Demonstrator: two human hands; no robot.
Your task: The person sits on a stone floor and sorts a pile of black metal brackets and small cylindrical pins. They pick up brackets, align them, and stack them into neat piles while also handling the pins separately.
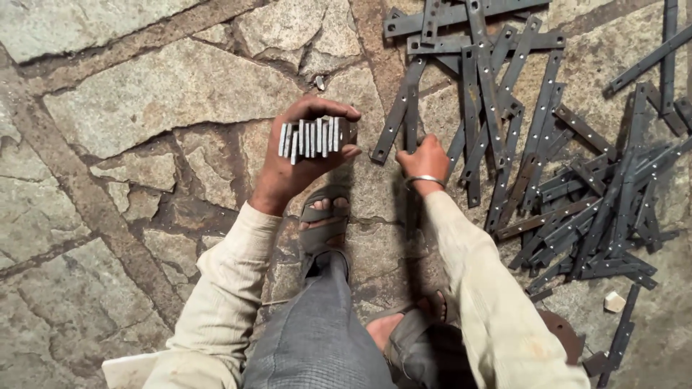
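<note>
— What did the left hand [299,155] have in it?

— A bundle of flat metal strips [311,138], seen end-on, their pale cut ends lined up side by side like teeth. The fingers curled over the top of the stack and the thumb pressed from below, so the hand was clenched around it. The bundle sat in the upper part of the palm, raised above the stone floor [144,94] and just above the sandalled foot [324,216].

— And the right hand [425,162]?

— It was down at the floor, knuckles up, a metal bangle [424,180] on the wrist. Its fingers were closed over the near end of a long dark strip [411,119] lying flat on the stones, which ran away from the hand toward the top of the view. The fingertips themselves were hidden under the hand.

— Where was the rest of the metal?

— A loose pile of dark punched strips [569,194] lay to the right of that hand, crossing each other in all directions, with more spread along the top edge. The nearest ones lay just beside the right hand; the left hand was well apart from the pile.

— Anything else?

— Both arms wore pale sleeves [490,288], and a small light block [614,302] lay near the pile's lower edge.
</note>
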